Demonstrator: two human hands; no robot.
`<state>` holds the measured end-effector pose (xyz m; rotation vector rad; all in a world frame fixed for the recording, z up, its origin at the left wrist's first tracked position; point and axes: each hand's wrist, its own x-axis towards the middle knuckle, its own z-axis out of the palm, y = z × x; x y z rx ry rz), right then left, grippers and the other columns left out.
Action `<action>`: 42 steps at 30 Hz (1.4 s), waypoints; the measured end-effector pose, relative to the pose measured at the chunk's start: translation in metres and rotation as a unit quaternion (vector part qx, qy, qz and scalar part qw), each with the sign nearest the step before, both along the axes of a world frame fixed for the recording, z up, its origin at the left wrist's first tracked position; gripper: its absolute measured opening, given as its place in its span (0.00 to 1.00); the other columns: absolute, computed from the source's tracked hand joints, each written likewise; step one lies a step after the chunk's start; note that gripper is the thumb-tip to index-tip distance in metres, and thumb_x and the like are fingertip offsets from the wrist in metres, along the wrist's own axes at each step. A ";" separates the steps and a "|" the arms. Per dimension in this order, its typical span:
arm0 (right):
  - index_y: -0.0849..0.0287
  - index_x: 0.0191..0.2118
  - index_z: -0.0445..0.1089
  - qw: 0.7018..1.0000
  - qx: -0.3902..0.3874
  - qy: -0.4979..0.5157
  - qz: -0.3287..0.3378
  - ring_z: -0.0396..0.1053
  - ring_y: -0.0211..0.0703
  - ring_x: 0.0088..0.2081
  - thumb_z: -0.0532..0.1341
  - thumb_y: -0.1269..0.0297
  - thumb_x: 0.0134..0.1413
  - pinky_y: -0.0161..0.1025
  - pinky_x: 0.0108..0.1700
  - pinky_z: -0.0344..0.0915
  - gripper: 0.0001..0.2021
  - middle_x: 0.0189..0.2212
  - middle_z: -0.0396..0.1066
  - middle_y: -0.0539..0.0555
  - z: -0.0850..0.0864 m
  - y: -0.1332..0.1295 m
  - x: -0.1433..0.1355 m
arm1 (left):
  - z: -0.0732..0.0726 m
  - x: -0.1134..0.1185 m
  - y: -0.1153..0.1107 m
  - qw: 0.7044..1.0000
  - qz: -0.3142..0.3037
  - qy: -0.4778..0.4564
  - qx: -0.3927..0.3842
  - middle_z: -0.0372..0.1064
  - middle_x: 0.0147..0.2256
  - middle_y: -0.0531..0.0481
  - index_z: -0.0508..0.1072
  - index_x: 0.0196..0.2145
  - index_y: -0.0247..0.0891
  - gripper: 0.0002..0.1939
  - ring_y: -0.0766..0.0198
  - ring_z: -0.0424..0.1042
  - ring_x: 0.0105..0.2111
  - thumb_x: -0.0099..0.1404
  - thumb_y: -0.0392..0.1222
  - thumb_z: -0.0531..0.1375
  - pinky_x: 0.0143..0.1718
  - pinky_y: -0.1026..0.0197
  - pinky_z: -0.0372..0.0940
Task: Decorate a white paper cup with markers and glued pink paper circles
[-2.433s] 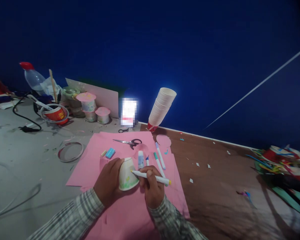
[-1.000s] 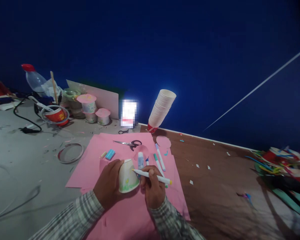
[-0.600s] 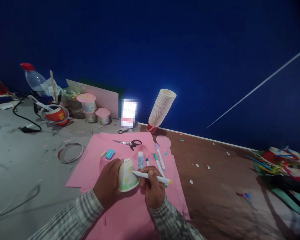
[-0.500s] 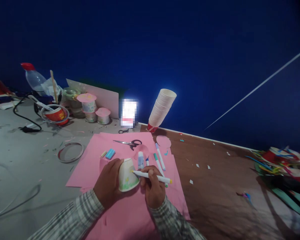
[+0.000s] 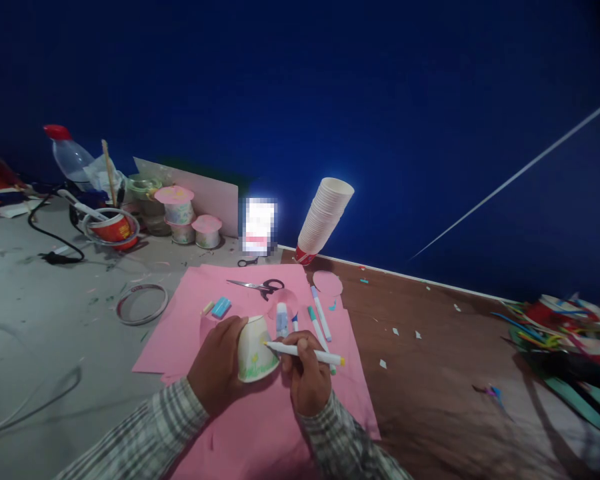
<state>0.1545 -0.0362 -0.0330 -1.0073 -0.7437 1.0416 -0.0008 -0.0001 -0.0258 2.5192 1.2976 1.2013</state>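
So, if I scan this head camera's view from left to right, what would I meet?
Red-capped bottle, flat-lying ring, left hand, paper cup, right hand, blue-and-purple scrap.

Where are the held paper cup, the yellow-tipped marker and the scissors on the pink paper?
Held paper cup (image 5: 253,347), head view: side wall.
Marker (image 5: 329,358), head view: barrel near its yellow end.
Scissors (image 5: 263,289), head view: around the pivot.

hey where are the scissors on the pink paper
In the head view, the scissors lie left of centre, near the far edge of the pink paper, beyond the cup in the left hand.
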 end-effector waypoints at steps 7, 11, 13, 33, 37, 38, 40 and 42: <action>0.58 0.27 0.71 0.999 -0.012 0.011 0.036 0.50 0.33 0.09 0.56 0.52 0.51 0.28 0.10 0.47 0.15 0.08 0.59 0.43 0.002 0.000 0.002 | 0.001 0.001 -0.001 1.000 0.002 -0.002 0.004 0.68 0.39 0.44 0.54 0.54 0.38 0.50 0.48 0.69 0.40 0.37 0.64 0.64 0.40 0.46 0.69; 0.58 0.27 0.71 0.999 -0.008 0.026 0.032 0.51 0.34 0.10 0.56 0.52 0.52 0.28 0.11 0.49 0.15 0.08 0.60 0.43 0.004 -0.002 0.002 | 0.003 0.002 0.000 1.000 0.007 -0.012 0.003 0.68 0.38 0.43 0.56 0.52 0.37 0.49 0.49 0.69 0.39 0.36 0.64 0.64 0.39 0.47 0.69; 0.58 0.27 0.71 0.999 0.008 0.032 0.024 0.52 0.34 0.11 0.56 0.52 0.52 0.29 0.13 0.52 0.15 0.08 0.59 0.43 0.003 -0.004 0.001 | 0.005 0.002 0.001 1.000 0.004 -0.006 0.001 0.68 0.38 0.44 0.57 0.51 0.37 0.47 0.50 0.69 0.38 0.37 0.64 0.64 0.38 0.48 0.69; 0.59 0.30 0.72 0.995 0.012 -0.064 0.072 0.54 0.33 0.12 0.56 0.57 0.53 0.30 0.16 0.52 0.12 0.12 0.61 0.44 0.004 -0.009 0.003 | 0.005 0.003 0.003 1.000 -0.009 0.017 -0.023 0.68 0.36 0.48 0.60 0.48 0.40 0.43 0.52 0.68 0.37 0.38 0.65 0.63 0.36 0.49 0.69; 0.59 0.28 0.72 0.996 0.020 -0.064 0.065 0.54 0.33 0.13 0.56 0.58 0.54 0.31 0.17 0.54 0.12 0.12 0.61 0.44 0.006 -0.008 0.004 | 0.005 0.002 0.002 1.000 -0.014 0.014 -0.012 0.68 0.36 0.47 0.60 0.48 0.40 0.42 0.51 0.68 0.38 0.39 0.64 0.63 0.37 0.48 0.69; 0.59 0.29 0.72 0.995 0.021 -0.067 0.064 0.54 0.33 0.13 0.56 0.58 0.54 0.31 0.17 0.54 0.12 0.11 0.61 0.44 0.006 -0.008 0.004 | 0.004 0.002 0.002 1.000 -0.014 0.013 -0.011 0.68 0.37 0.47 0.60 0.48 0.40 0.42 0.50 0.68 0.38 0.39 0.64 0.63 0.37 0.48 0.69; 0.60 0.29 0.72 0.995 0.019 -0.072 0.066 0.53 0.33 0.13 0.56 0.58 0.54 0.31 0.16 0.53 0.12 0.11 0.61 0.44 0.007 -0.008 0.003 | 0.002 0.002 0.002 1.000 -0.009 0.010 -0.018 0.68 0.37 0.47 0.60 0.49 0.40 0.44 0.51 0.68 0.38 0.38 0.65 0.63 0.37 0.47 0.69; 0.60 0.30 0.72 0.995 0.016 -0.076 0.067 0.54 0.34 0.13 0.56 0.57 0.54 0.30 0.16 0.53 0.12 0.12 0.60 0.44 0.008 -0.008 0.003 | 0.001 0.002 0.002 1.000 -0.004 0.009 -0.024 0.68 0.37 0.46 0.60 0.49 0.38 0.45 0.51 0.68 0.38 0.37 0.65 0.63 0.37 0.47 0.69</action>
